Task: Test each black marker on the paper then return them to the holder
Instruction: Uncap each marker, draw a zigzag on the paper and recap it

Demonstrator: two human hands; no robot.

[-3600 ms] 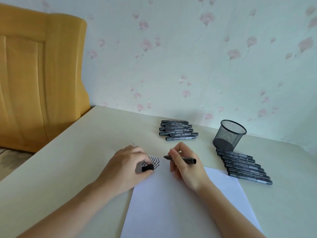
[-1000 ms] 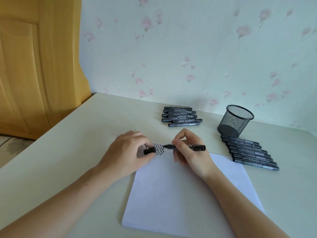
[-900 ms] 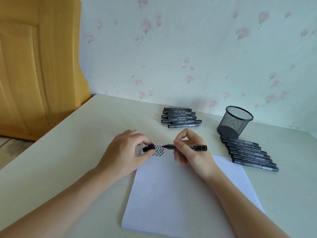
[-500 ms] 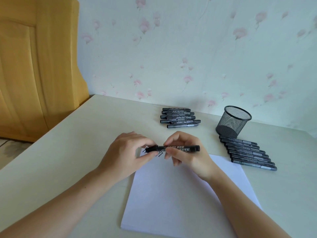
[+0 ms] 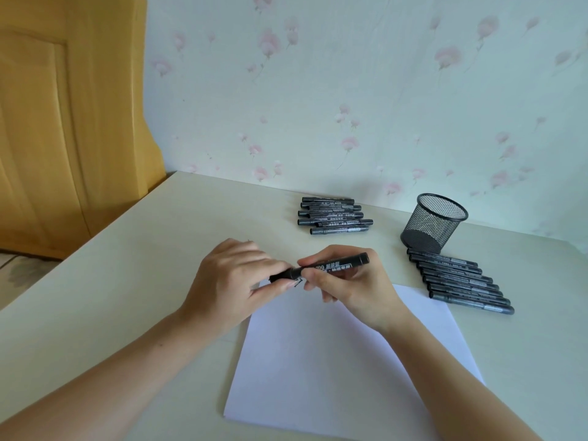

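— Where's the marker (image 5: 331, 267)?

— Above the top corner of the paper (image 5: 334, 354); the right hand (image 5: 353, 288) pinches its barrel, and the left hand (image 5: 232, 281) pinches the cap end (image 5: 281, 275).

— And the holder (image 5: 433, 223)?

— Tilted near the wall; a row of markers (image 5: 461, 281) lies just beside it, and another pile (image 5: 334, 215) lies further left.

Both forearms are bare up to the frame's lower edge with no sleeve in view, and the left hand (image 5: 234, 286) and right hand (image 5: 351, 286) are bare too, with short, plain nails on the fingers that show.
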